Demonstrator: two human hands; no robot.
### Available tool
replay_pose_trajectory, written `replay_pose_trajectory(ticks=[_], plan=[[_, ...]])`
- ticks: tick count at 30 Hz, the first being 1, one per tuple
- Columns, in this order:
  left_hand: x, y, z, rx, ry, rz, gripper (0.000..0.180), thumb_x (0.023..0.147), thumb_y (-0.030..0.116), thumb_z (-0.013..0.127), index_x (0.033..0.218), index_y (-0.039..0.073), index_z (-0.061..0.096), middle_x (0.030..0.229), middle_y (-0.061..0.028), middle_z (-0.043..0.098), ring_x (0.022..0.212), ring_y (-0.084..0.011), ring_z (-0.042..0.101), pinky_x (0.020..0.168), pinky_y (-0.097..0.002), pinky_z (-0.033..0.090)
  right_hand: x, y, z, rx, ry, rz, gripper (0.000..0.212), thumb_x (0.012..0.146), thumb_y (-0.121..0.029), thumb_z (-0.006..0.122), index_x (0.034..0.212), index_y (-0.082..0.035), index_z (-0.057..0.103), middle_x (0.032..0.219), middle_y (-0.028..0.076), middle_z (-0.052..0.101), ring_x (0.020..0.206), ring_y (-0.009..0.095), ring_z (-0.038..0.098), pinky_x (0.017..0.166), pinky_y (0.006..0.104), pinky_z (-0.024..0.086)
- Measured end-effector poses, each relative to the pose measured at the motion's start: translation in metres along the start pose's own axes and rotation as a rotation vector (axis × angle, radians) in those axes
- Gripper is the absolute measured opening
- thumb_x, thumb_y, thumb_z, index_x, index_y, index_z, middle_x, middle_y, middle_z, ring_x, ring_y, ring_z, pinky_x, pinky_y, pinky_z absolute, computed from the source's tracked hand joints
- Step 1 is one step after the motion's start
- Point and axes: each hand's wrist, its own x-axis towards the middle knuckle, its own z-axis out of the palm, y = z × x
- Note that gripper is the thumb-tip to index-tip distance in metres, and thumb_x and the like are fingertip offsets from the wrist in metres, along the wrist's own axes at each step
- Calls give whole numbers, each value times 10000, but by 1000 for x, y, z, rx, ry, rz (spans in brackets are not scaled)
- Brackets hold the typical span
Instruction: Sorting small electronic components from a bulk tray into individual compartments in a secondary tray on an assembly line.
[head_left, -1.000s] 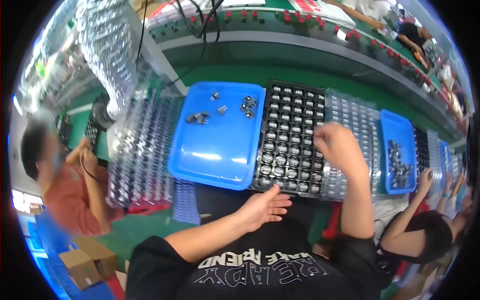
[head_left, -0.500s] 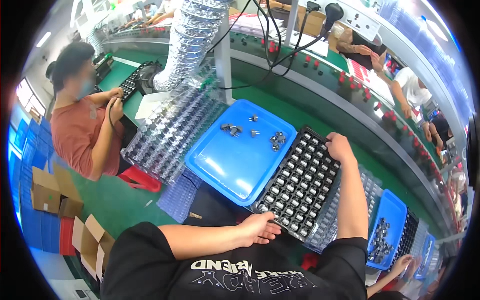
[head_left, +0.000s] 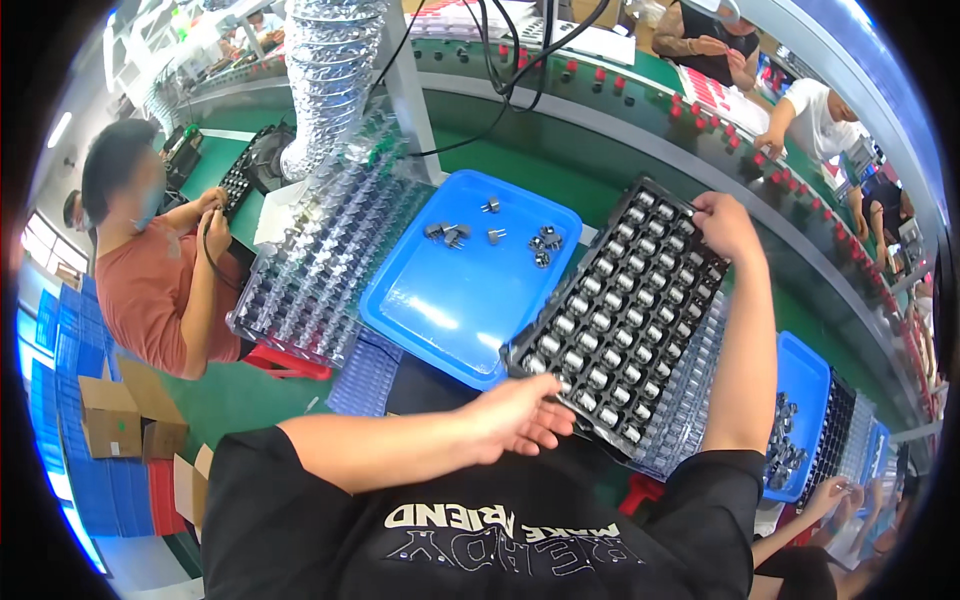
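Note:
A black plastic tray with rows of small silver-topped metal parts sits at a slant between my two hands. My right hand is closed on its far right corner. At the near edge, my left hand has its thumb against the rim, with the other fingers curled below it. The tray's far end looks raised above the clear plastic trays under and beside it. To its left lies a shallow blue tray, holding a few loose metal parts with pins near its far side.
Stacked clear blister trays stand left of the blue tray. A foil duct and black cables hang at the back. A co-worker sits at left. Another blue tray of parts lies at right. Cardboard boxes stand lower left.
Both hands have lifted the black tray and its far end has come up, away from the clear trays. The whole view has also shifted slightly.

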Motion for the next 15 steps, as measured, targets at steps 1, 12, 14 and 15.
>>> replay_pose_trajectory(ticks=[1, 12, 14, 15], plan=[[6, 13, -4, 56, 29, 11, 479, 1014, 443, 462, 1069, 21, 681, 882, -46, 735, 606, -117, 643, 526, -261, 509, -1, 6, -8, 6, 20, 23, 239, 856, -101, 689, 1074, -4, 710, 913, 181, 736, 877, 274, 707, 819, 392, 534], [102, 261, -68, 797, 389, 296, 448, 875, 476, 559, 707, 65, 616, 585, -35, 547, 441, -125, 391, 472, -328, 347, 26, 82, -39, 44, 202, 387, 292, 801, -149, 619, 982, 45, 738, 978, 295, 713, 983, 440, 697, 875, 454, 530], [118, 305, -75, 860, 406, 355, 465, 880, 494, 566, 715, 63, 623, 583, -34, 542, 449, -124, 401, 501, -331, 387, 37, 87, -27, 88, 246, 442, 310, 807, -142, 592, 955, 92, 730, 984, 332, 699, 1011, 462, 687, 910, 470, 521], [134, 325, -77, 896, 425, 370, 477, 886, 507, 567, 722, 63, 628, 583, -32, 541, 452, -124, 406, 517, -332, 405, 48, 101, -20, 25, 168, 511, 328, 828, -140, 566, 1023, 63, 733, 1070, 331, 694, 1073, 458, 673, 945, 471, 515]])
